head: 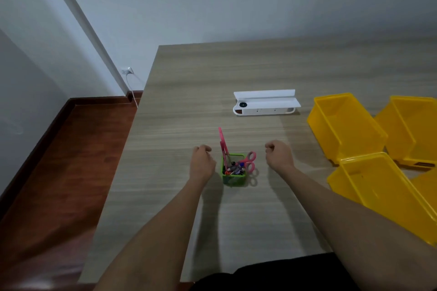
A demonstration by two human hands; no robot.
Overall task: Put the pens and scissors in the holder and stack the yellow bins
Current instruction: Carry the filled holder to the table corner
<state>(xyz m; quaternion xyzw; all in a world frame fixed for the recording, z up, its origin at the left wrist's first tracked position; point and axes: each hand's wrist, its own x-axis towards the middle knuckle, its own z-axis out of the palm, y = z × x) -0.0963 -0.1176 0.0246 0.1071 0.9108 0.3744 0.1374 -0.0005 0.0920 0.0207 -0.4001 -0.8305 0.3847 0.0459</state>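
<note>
- While both arms reach forward over a wood-grain table (179, 92), the left hand (201, 163) hovers with fingers curled loosely, gripping nothing.
- Just right of it, between the hands, stands a small green holder (233, 178) with pens (234, 169) and pink scissors (248, 161) inside; it looks light and easy to tip.
- The right hand (279, 155) is likewise loosely curled and empty.
- Beyond the hands lies a white tray-like object (266, 103).
- Right of the right hand sit three yellow bins (343, 125), unstacked and close together: rigid, light plastic, probably best gripped by opposite rims.
- Far left of the hands, a dark wooden floor meets pale walls.
</note>
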